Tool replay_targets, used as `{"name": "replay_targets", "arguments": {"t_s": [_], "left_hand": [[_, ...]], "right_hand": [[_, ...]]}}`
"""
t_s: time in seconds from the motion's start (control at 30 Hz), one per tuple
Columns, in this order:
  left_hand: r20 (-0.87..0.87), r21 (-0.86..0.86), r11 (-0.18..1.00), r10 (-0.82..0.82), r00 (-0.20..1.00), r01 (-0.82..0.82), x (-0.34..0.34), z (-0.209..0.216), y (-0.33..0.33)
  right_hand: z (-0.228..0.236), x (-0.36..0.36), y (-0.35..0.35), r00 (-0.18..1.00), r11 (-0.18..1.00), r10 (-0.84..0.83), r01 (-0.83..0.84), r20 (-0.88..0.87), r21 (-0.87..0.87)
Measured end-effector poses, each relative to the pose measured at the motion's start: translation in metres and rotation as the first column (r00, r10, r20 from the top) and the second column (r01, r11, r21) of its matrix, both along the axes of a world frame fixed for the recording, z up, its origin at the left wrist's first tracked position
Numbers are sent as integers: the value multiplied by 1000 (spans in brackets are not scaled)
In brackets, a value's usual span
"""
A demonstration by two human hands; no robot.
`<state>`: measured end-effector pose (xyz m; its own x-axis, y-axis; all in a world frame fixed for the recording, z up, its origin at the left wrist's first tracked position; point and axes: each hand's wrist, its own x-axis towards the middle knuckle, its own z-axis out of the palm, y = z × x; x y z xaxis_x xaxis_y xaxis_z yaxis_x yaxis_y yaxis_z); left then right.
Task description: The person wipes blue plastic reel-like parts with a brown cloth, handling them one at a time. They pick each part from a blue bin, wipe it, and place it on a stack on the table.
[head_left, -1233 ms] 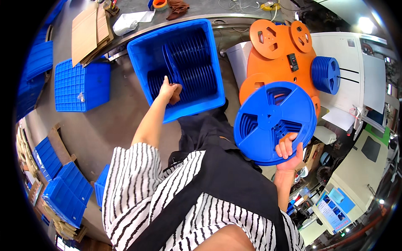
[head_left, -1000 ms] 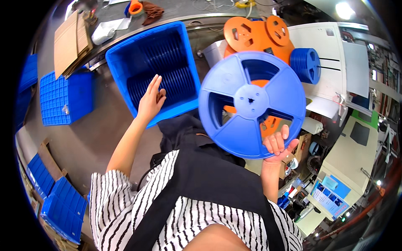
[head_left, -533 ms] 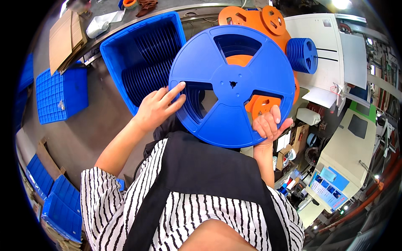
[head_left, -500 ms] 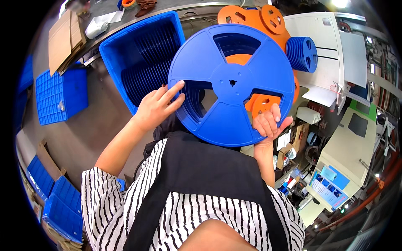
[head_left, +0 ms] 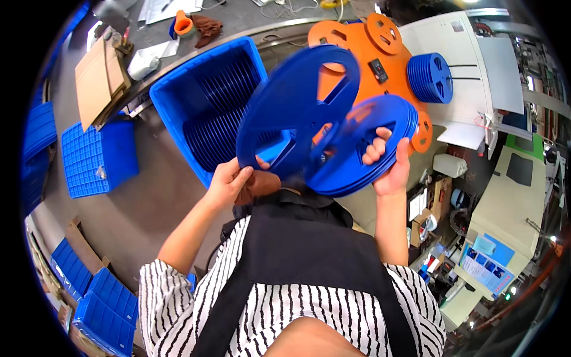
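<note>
My left hand pinches the lower left rim of a large blue reel with cut-out windows, which stands tilted up on edge. Closed round the right side of a stack of similar blue reels is my right hand, its fingers through a window and its thumb outside. The single reel leans away from that stack, their lower parts close together; motion blurs both. Beyond my left hand, a blue crate holds rows of dark blue reels standing on edge.
Ahead stands an orange fixture with round discs, beside a stack of blue reels on rods at a white panel. Cardboard sheets and an orange tape roll lie on the bench. A blue crate sits at left.
My left hand has moved down and tilted one reel up off the stack, its fingers now closed on the rim. My right hand keeps the other reels, now tilted right.
</note>
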<state>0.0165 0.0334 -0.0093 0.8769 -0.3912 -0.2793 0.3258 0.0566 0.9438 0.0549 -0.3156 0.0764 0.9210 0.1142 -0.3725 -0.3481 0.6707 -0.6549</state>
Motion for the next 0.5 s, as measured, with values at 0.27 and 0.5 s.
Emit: {"name": "replay_targets", "arguments": {"t_s": [0.27, 0.5], "left_hand": [[-542, -485, 761, 126, 831, -431, -28, -41, 26], [-649, -517, 656, 118, 751, -550, -37, -53, 43]], "right_hand": [[1, -23, -9, 988, 970, -113, 87, -105, -227], [-7, -26, -3, 989, 985, -109, 94, -104, -146]]}}
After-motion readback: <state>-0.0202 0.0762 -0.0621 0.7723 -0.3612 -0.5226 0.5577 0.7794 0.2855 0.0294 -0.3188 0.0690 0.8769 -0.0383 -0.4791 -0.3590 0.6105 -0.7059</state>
